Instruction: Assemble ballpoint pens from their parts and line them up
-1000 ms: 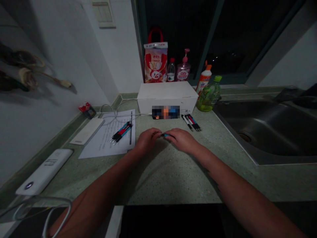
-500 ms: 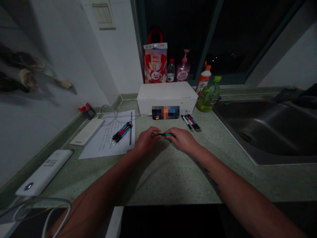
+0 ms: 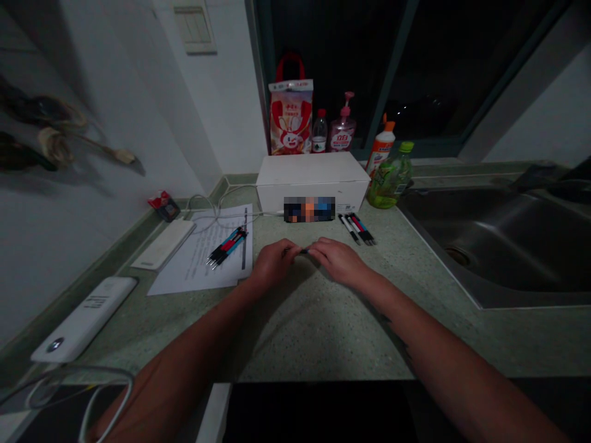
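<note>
Between my two hands, over the middle of the green counter (image 3: 305,320), a dark pen (image 3: 305,251) is held level. The fingers of my left hand (image 3: 276,258) close round its left end, and my right hand (image 3: 337,258) pinches its right end. Only a short dark stretch of the pen shows between the fingertips. A bundle of black, blue and red pens (image 3: 227,247) lies on a printed sheet (image 3: 184,271) to the left. More pens (image 3: 360,229), some white and some dark, lie side by side to the right, in front of a white box (image 3: 314,169).
A phone (image 3: 309,210) leans against the box, with a cable on its left. A white power bank (image 3: 85,320) and a flat white case (image 3: 164,245) lie left. Bottles (image 3: 390,178) stand behind; a steel sink (image 3: 517,246) is at right.
My hands have come slightly closer together along the pen, and its blue part, visible before, is now covered by my right fingers. The other things have stayed in place.
</note>
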Demonstrator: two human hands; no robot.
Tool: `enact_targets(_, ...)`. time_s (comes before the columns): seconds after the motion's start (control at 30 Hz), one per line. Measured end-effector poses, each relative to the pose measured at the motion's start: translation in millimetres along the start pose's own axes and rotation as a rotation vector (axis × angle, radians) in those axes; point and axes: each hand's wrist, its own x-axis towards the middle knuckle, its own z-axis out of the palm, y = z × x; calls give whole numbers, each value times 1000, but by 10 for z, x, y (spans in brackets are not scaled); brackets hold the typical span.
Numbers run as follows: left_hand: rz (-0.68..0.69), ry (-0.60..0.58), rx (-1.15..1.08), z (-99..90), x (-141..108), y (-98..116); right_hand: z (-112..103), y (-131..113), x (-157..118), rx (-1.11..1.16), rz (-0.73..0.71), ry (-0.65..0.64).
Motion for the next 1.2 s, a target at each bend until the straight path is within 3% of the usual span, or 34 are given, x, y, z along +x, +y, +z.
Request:
enact_targets(0.17,-12,-3,38,-33,-18,77,16,7,-6,34,-14,51)
enact_targets(0.33,-44,-14,82,-41,-18,102,64,35,9,29,43,-28)
enact_targets(0.5,-63,8,94,-19,-8,49,38,52,2,18,-22,78)
enact_targets(0.67,61,-33,-52,44,-2,-29,15,45,-8,-29,-31,78)
enact_targets(0.83,134,-39,70,32,-3,-61,-7,-5,-11,-22,-43,34)
enact_targets(1.0,193,-21,43,12,-17,-40,-15,12,-21,21,-78,66)
enact_targets(1.2,81,41,77,4,-1,-40,9,98,-17,-9,-100,174)
